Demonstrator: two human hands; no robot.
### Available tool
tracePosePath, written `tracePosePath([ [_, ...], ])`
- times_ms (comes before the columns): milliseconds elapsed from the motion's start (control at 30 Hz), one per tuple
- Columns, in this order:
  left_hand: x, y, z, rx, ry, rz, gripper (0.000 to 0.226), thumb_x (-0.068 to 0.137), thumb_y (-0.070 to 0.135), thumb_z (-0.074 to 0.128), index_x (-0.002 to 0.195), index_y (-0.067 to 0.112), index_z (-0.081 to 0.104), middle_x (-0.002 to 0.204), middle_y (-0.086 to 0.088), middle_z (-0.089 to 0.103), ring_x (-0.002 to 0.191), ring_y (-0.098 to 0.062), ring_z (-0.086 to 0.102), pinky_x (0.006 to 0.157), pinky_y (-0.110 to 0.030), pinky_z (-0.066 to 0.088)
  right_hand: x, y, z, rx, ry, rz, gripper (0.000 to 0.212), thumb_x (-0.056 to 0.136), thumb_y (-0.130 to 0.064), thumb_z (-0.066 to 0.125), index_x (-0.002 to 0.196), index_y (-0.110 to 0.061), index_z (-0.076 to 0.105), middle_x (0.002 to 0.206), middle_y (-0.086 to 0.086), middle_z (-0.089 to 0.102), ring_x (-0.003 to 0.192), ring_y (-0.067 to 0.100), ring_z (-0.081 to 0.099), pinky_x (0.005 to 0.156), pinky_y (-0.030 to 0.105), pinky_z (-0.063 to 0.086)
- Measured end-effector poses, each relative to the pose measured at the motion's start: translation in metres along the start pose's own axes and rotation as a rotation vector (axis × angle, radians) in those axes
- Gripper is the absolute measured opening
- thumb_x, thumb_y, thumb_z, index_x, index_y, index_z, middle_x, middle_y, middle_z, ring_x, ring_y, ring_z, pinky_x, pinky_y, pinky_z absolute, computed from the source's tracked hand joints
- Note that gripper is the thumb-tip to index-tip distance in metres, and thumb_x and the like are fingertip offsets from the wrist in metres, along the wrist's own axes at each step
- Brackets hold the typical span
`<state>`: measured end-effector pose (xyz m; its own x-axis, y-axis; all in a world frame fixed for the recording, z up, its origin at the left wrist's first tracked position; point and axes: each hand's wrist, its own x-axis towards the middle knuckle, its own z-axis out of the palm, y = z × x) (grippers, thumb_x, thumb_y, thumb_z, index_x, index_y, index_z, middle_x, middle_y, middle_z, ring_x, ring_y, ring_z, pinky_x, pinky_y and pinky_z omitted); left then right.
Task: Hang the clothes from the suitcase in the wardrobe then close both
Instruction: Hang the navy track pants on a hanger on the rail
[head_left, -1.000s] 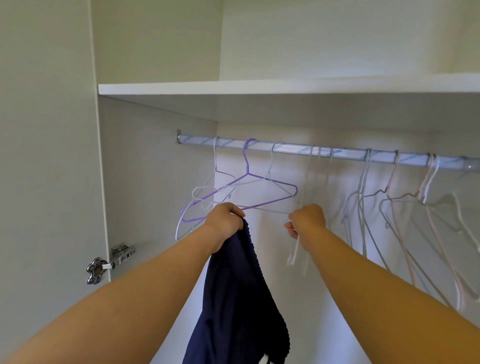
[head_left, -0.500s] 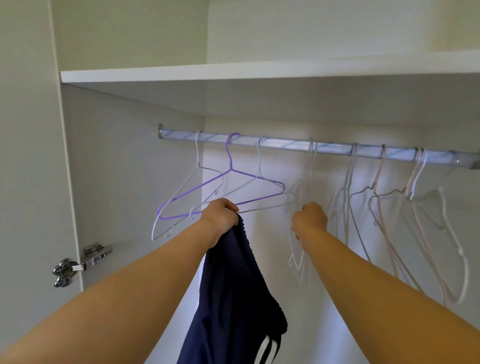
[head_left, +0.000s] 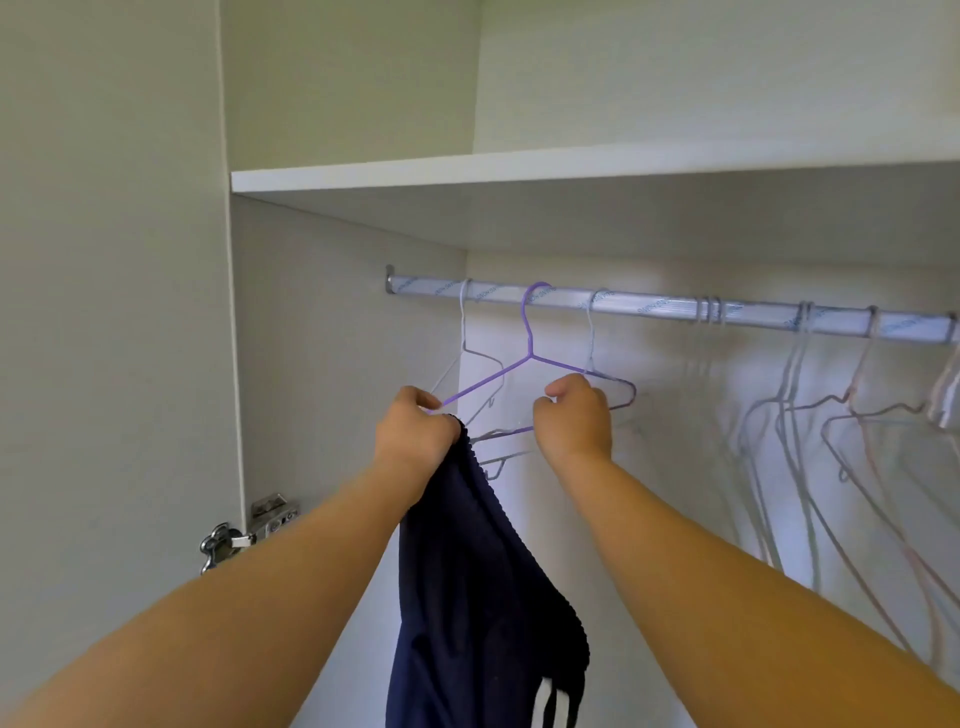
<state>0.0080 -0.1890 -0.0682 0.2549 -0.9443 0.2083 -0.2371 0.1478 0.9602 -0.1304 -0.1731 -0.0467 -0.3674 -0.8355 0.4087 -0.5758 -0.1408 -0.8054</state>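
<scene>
1. Head view, inside the wardrobe (head_left: 337, 364). The navy garment (head_left: 467, 597) hangs from the left hand (head_left: 415, 436), which clenches its ribbed edge in a fist. That hand's thumb and forefinger also touch the left shoulder wire of the purple hanger (head_left: 530, 332).
2. The right hand (head_left: 574, 421) is curled round wire at the hanger's right shoulder (purple strand or a pale one behind it: cannot tell).
3. The hanger's hook sits over the rail (head_left: 649, 306), between two pale hangers (head_left: 462, 332). The suitcase is not in view.
4. Step in hand, as I judge it: getting the garment onto the purple hanger.
   - The right hand should hold the frame steady so the hook does not swing or jump off the rail.
   - The left hand should feed the ribbed edge over the bottom bar, not bunch it at one shoulder.
   - The neighbouring wires cross close behind and could snag. Parting them first, or lifting the purple hanger clear to work, looks safer.
   - Weight should end up centred, or the thin frame will likely tip.
5. Orientation:
   - Garment: the long axis is near vertical. The ribbed edge is uppermost at the fist and the white stripes are at the bottom, by the picture's lower edge.
   - Hanger: the hook is up. The shoulder-to-shoulder axis is turned almost broadside to the camera, more along the rail than across it. The left end is slightly lower and nearer.
</scene>
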Motion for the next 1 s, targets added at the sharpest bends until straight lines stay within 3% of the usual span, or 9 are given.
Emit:
tracePosePath([
  [167, 0.03, -0.002, -0.041, 0.021, -0.035, -0.035, 0.019, 0.08, 0.003, 0.057, 0.095, 0.014, 0.055, 0.086, -0.003, 0.052, 0.083, -0.022, 0.05, 0.068, -0.029, 0.041, -0.005, -0.035, 0.056, 0.113, -0.088, -0.036, 0.03, 0.09, -0.001, 0.04, 0.109, -0.008, 0.061, 0.118, 0.007, 0.06, 0.098, 0.023, 0.055, 0.062, 0.015, 0.038],
  [333, 0.06, -0.013, -0.071, 0.043, -0.099, -0.106, 0.024, 0.074, 0.0, 0.057, 0.098, 0.008, 0.059, 0.098, -0.014, 0.059, 0.089, -0.03, 0.054, 0.07, -0.032, 0.047, 0.001, -0.062, 0.11, 0.132, -0.216, -0.01, 0.036, 0.092, -0.001, 0.036, 0.117, -0.009, 0.061, 0.124, 0.006, 0.059, 0.113, 0.024, 0.054, 0.079, 0.021, 0.037],
  [433, 0.076, -0.024, -0.086, 0.06, -0.137, -0.115, 0.027, 0.075, -0.001, 0.057, 0.1, 0.008, 0.058, 0.096, -0.013, 0.058, 0.088, -0.029, 0.054, 0.07, -0.031, 0.047, 0.006, -0.067, 0.145, 0.111, -0.275, 0.021, 0.04, 0.092, 0.001, 0.033, 0.125, -0.007, 0.055, 0.125, 0.01, 0.056, 0.108, 0.027, 0.054, 0.079, 0.026, 0.042],
  [533, 0.092, -0.032, -0.094, 0.067, -0.17, -0.123, 0.027, 0.075, -0.001, 0.058, 0.1, 0.009, 0.057, 0.093, -0.011, 0.057, 0.089, -0.029, 0.054, 0.074, -0.033, 0.048, 0.014, -0.063, 0.168, 0.104, -0.321, 0.11, 0.04, 0.089, 0.003, 0.029, 0.124, -0.005, 0.046, 0.098, 0.011, 0.051, 0.072, 0.027, 0.051, 0.056, 0.028, 0.047],
  [600, 0.103, -0.037, -0.097, 0.085, -0.189, -0.134, 0.026, 0.076, -0.001, 0.058, 0.1, 0.009, 0.057, 0.089, -0.01, 0.056, 0.088, -0.028, 0.053, 0.077, -0.035, 0.049, 0.021, -0.06, 0.177, 0.057, -0.323, 0.21, 0.021, 0.088, 0.005, 0.028, 0.097, -0.007, 0.042, 0.075, 0.006, 0.036, 0.052, 0.02, 0.036, 0.033, 0.014, 0.032],
  [667, 0.109, -0.041, -0.1, 0.104, -0.193, -0.143, 0.025, 0.076, -0.001, 0.058, 0.099, 0.01, 0.057, 0.087, -0.008, 0.054, 0.088, -0.028, 0.052, 0.079, -0.035, 0.049, 0.024, -0.06, 0.179, 0.066, -0.321, 0.302, 0.016, 0.089, 0.004, 0.03, 0.082, -0.01, 0.035, 0.07, 0.006, 0.032, 0.049, 0.02, 0.035, 0.027, 0.012, 0.025],
  [867, 0.129, -0.057, -0.106, 0.128, -0.25, -0.156, 0.031, 0.081, -0.001, 0.055, 0.109, 0.012, 0.054, 0.087, -0.003, 0.05, 0.092, -0.024, 0.049, 0.08, -0.032, 0.044, 0.033, -0.063, 0.177, 0.145, -0.327, 0.492, 0.016, 0.094, -0.003, 0.04, 0.078, -0.002, 0.04, 0.069, 0.013, 0.048, 0.061, 0.03, 0.057, 0.045, 0.027, 0.038],
  [933, 0.135, -0.055, -0.105, 0.159, -0.247, -0.168, 0.029, 0.082, -0.001, 0.056, 0.107, 0.012, 0.054, 0.095, -0.006, 0.051, 0.094, -0.025, 0.048, 0.081, -0.03, 0.044, 0.034, -0.064, 0.181, 0.203, -0.347, 0.474, 0.004, 0.094, -0.004, 0.04, 0.093, -0.004, 0.044, 0.075, 0.011, 0.051, 0.085, 0.034, 0.063, 0.057, 0.031, 0.047],
  [1000, 0.136, -0.05, -0.104, 0.23, -0.266, -0.193, 0.021, 0.083, 0.001, 0.056, 0.1, 0.011, 0.051, 0.098, -0.009, 0.05, 0.092, -0.025, 0.048, 0.074, -0.027, 0.043, 0.037, -0.066, 0.189, 0.204, -0.362, 0.394, 0.022, 0.095, -0.007, 0.039, 0.113, -0.002, 0.05, 0.075, 0.006, 0.044, 0.103, 0.034, 0.06, 0.079, 0.036, 0.051],
])
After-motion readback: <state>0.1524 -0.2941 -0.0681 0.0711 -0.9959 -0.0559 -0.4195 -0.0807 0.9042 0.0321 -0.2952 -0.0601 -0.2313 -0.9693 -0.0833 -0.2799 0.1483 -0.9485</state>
